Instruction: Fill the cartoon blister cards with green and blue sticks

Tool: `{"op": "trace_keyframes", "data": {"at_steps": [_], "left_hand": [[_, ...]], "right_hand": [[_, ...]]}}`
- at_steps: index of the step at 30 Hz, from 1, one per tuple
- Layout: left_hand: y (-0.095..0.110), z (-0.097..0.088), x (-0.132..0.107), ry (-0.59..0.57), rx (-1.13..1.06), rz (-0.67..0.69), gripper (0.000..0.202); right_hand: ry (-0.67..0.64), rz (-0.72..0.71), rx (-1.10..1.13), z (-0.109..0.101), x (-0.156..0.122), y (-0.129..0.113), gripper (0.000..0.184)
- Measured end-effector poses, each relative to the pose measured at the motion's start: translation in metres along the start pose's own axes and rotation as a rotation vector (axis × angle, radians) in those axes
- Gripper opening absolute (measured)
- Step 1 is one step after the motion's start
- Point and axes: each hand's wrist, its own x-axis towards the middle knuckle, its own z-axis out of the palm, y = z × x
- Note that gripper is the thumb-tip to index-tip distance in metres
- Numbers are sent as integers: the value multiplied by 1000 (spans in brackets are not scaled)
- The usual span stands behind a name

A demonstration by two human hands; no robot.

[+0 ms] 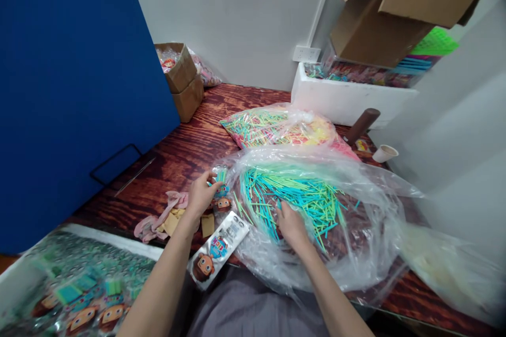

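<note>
My left hand (201, 194) pinches the edge of a small clear packet (221, 176) with green and blue sticks and a cartoon print. Just below that packet, a printed cartoon face (223, 204) shows on the table. My right hand (291, 224) reaches into a large open clear plastic bag (367, 242); its fingers are closed, and a blue-green stick end shows at the fingertips. Many thin blue and green sticks (300, 189) lie loose in this bag. Between my forearms rests a white cartoon-printed pack (219, 250) at the table's front edge.
Behind the open bag lies a second bag of coloured sticks (261, 126). A white foam box (348, 97) with a cardboard box above it, a brown cylinder (361, 125) and a paper cup (385, 154) stand right. Crumpled pink cloth (152, 226) lies left, above a tray of packets (90, 239).
</note>
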Motion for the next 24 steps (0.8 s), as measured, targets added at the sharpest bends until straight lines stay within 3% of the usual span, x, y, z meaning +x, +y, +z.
{"op": "trace_keyframes", "data": {"at_steps": [5, 9, 14, 17, 24], "left_hand": [[-5, 2, -4, 38, 117, 8, 51], [-9, -4, -18, 31, 125, 55, 46], [3, -14, -41, -13, 33, 55, 42], [15, -17, -54, -7, -8, 43, 41], [20, -23, -76, -39, -91, -12, 42]], "right_hand": [[-53, -17, -124, -3, -2, -22, 25], [-73, -34, -147, -5, -4, -32, 31], [-181, -52, -93, -11, -1, -32, 36], [-169, -101, -72, -12, -5, -33, 43], [-138, -16, 144, -8, -3, -24, 30]]}}
